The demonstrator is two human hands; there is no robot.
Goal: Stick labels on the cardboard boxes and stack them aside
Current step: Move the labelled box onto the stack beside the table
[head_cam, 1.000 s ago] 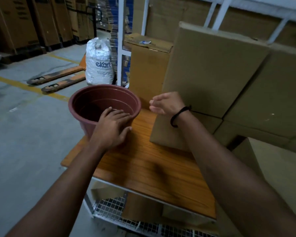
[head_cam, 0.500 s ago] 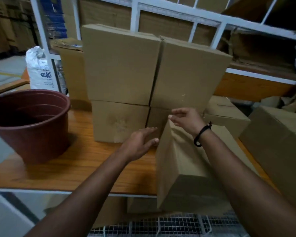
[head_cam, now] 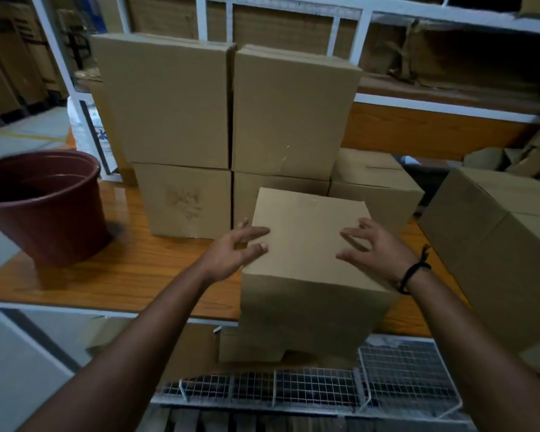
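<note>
Box [head_cam: 303,244] between left hand [head_cam: 234,254] and right hand [head_cam: 376,249]; fingers splayed over its top, gripping nothing.

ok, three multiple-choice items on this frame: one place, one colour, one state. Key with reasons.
1. Where does the pot stand?
A. on the table, left of the stacked boxes
B. on top of those boxes
C. on the floor

2. What colour is the pot?
A. green
B. dark red
C. white

3. How do the hands meet the near box?
A. one lifts it from beneath
B. both are on its top, fingers spread
C. both hang clear of it

Key:
1 A: the pot sits on the wood, with the stack to its right.
2 B: its wall and rim are dark red.
3 B: the left hand is at the top's left edge and the right hand has its fingertips on the top's right part.
</note>
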